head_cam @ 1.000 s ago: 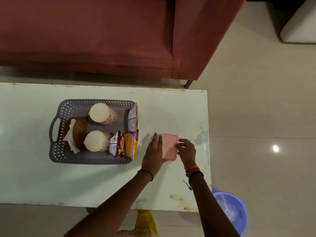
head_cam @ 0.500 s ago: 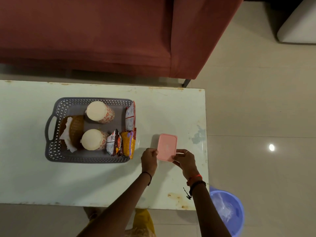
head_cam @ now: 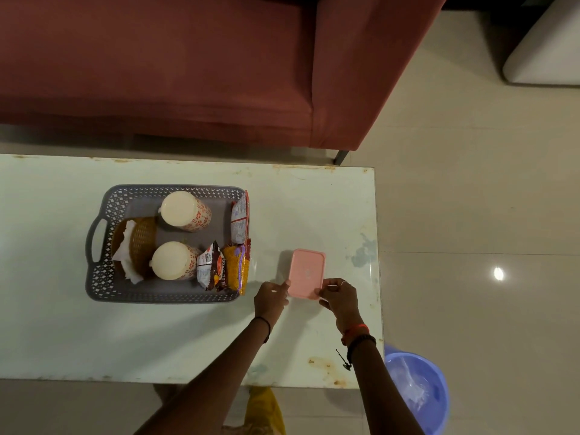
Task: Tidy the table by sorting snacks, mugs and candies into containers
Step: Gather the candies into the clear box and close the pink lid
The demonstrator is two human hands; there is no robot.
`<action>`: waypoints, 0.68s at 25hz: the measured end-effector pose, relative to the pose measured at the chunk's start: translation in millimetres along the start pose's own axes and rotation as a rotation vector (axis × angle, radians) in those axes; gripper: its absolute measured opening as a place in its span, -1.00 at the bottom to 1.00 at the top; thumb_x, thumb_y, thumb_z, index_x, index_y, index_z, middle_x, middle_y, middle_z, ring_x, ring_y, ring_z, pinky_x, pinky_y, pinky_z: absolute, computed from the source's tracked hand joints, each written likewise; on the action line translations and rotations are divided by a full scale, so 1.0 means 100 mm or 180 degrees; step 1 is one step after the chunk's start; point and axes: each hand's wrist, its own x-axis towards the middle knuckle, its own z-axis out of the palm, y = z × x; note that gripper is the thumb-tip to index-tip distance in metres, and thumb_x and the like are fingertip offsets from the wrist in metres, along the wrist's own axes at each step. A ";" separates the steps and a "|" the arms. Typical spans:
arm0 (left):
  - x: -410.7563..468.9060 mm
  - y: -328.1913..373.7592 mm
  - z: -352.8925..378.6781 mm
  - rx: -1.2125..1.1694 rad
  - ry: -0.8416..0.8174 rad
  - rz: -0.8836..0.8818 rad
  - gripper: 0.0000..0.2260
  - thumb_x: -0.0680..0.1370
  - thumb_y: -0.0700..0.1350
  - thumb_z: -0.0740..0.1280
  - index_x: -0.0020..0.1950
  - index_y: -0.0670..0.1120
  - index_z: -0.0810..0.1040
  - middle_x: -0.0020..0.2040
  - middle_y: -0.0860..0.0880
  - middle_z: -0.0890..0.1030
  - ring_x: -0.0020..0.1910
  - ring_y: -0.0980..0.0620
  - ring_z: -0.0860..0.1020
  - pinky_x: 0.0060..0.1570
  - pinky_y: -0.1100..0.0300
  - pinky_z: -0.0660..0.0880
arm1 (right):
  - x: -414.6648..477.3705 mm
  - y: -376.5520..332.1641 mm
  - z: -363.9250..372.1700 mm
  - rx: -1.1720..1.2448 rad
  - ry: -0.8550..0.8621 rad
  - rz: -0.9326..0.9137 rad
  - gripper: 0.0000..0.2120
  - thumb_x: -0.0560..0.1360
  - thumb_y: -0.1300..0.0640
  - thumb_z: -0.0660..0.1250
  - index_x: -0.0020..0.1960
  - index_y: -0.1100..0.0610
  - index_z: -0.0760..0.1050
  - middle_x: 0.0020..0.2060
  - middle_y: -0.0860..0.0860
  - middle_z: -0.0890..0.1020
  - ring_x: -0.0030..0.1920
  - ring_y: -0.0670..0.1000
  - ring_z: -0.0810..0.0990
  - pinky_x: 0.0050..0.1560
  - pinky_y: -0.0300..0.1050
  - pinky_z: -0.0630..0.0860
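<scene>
A pink lidded box (head_cam: 307, 272) lies on the pale table (head_cam: 188, 340), right of a grey basket (head_cam: 103, 277). My left hand (head_cam: 270, 298) touches the box's near left corner with a fingertip. My right hand (head_cam: 339, 297) pinches its near right corner. The basket holds two patterned mugs, one at the back (head_cam: 185, 211) and one at the front (head_cam: 174, 260). Snack packets (head_cam: 224, 270) stand along its right side, with another packet (head_cam: 240, 218) behind them. A brown wicker piece with white paper (head_cam: 135, 246) fills the left part.
A red sofa (head_cam: 188, 67) runs behind the table. A blue bucket (head_cam: 416, 392) stands on the tiled floor past the table's near right corner. A white seat (head_cam: 546, 48) sits at the upper right.
Both hands slid from the sides of the pink box back to its near corners. The left hand's fingers curled in. The box stays flat on the table.
</scene>
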 end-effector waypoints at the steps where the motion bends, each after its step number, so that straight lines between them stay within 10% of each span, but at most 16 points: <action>1: -0.04 -0.01 0.01 -0.0360 -0.0142 -0.0345 -0.75 0.55 0.00 0.28 -0.05 -0.20 0.46 -0.12 -0.28 0.60 -0.27 -0.11 0.59 -0.18 0.08 0.56 | 0.00 -0.01 0.00 -0.0084 -0.0067 0.0003 -0.75 0.43 0.38 0.37 0.09 0.28 0.48 -0.01 0.24 0.62 0.03 0.18 0.58 0.12 0.09 0.54; 7: -0.16 0.01 0.08 -0.2409 -0.0654 -0.1323 -0.55 0.65 0.01 0.02 0.42 -0.28 0.16 0.29 -0.37 0.45 0.27 -0.24 0.48 0.29 -0.07 0.41 | -0.01 -0.10 0.01 -0.0051 -0.0090 -0.0086 -0.69 0.49 0.33 0.25 0.22 0.18 0.45 0.08 0.24 0.61 0.03 0.13 0.56 0.12 0.07 0.53; 17: -0.06 0.18 0.06 -0.3067 -0.0551 -0.0977 -0.69 0.62 -0.20 0.12 0.33 -0.24 0.41 0.35 -0.19 0.46 0.35 -0.11 0.42 0.25 0.06 0.38 | 0.09 -0.42 0.38 -0.0338 -0.0299 -0.0511 -0.54 0.47 0.45 0.22 0.33 0.18 0.42 0.13 0.30 0.56 0.09 0.17 0.56 0.06 0.02 0.58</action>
